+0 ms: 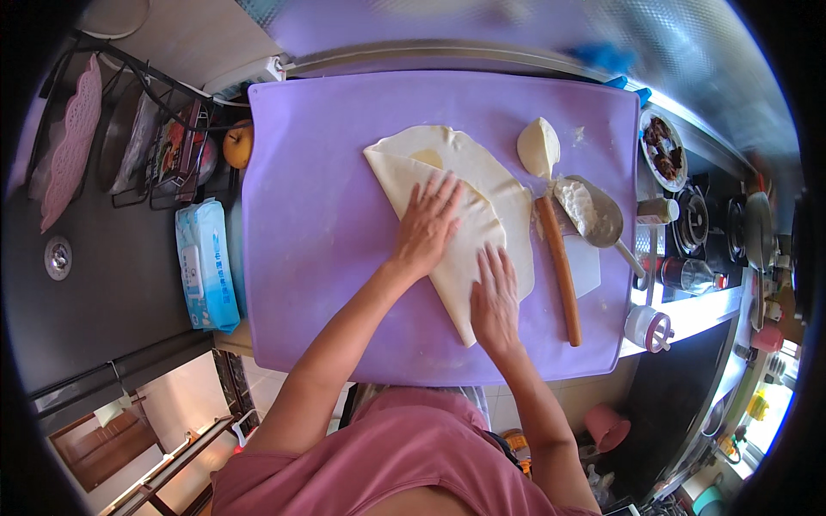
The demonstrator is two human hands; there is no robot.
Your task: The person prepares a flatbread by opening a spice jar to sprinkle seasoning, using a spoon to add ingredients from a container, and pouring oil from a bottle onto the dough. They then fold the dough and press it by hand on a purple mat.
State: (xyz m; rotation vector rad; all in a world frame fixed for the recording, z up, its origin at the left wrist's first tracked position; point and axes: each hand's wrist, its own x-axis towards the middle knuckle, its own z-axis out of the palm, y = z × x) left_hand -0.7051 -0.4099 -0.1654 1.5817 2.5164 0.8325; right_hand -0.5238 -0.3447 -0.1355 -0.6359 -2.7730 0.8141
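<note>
A thin sheet of dough [465,272] lies on the purple mat [318,224], its left part folded over toward the right. The layer underneath shows along the far and right sides. My left hand [427,225] rests flat on the folded layer, fingers spread. Lower and to the right, my right hand [495,301] lies on the same layer near its right edge, fingers stretched out. Right of the dough are a wooden rolling pin [561,279], a lump of dough [538,148], a metal scoop [605,224] with white flour, and a pale flat scraper [585,265] partly under them.
A pack of wipes [206,267] stands left of the mat, near a yellow fruit [238,144] and a black wire rack [129,129]. To the right are a plate [674,181] of dark food, a bottle [688,275] and a lidded jar [645,328].
</note>
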